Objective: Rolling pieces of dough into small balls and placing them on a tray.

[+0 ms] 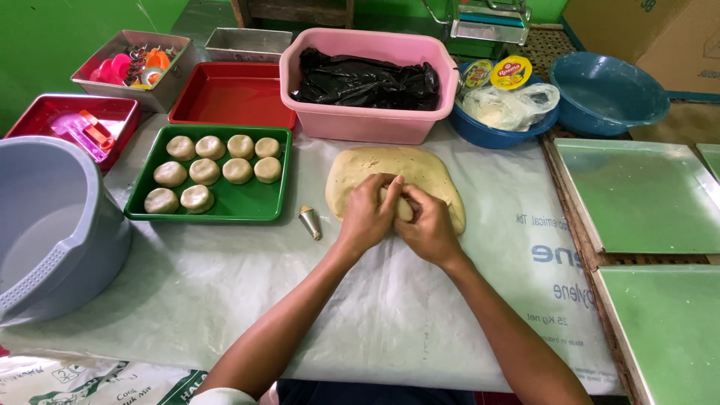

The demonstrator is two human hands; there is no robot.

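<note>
**Dough pinched at the slab's near edge**

A pale dough slab (401, 176) is spread on the plastic sheet (225, 292). Left of the slab, a green tray (240, 201) of dough rounds is set. At its near edge, a dough piece (403, 206) is clasped between left hand (367, 214) and right hand (429, 225), fingers curled narrowly. A metal nozzle (310, 222) is laid just left.

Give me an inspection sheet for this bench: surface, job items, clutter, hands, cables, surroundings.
Surface: white plastic sheet over the table.
Job's things: dough slab; small dough piece between both hands; green tray with ten dough rounds.
Clutter: metal piping nozzle, pink tub, red tray, grey basin, blue bowl.
Hands: left hand and right hand both pinch the small dough piece.
Cables: nothing seen.
Surroundings: green wall, green boards on the right.
</note>
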